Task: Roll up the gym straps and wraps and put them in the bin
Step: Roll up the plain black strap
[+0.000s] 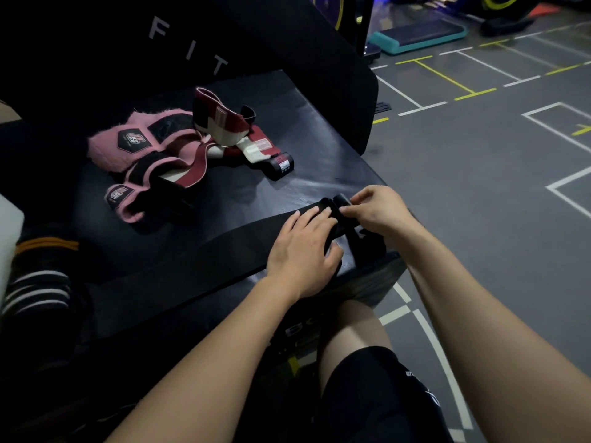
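here, the left hand (pixel 303 251) flattens a limp black strap (pixel 192 260) while the right hand (pixel 374 209) pinches its rolled end: soft, light, best gripped there.

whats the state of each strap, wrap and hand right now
black strap: laid flat across the bench, only its right end rolled
pink wraps: unrolled, heaped
maroon and white wraps: unrolled, tangled with the pink
left hand: pressing the black strap flat
right hand: pinching the rolled end

Matt black woven strap (pixel 192 260) on a smooth, faintly glossy black bench pad (pixel 287 129); fuzzy pink cloth wrap (pixel 108 145); matt grey rubbery floor (pixel 479 161)
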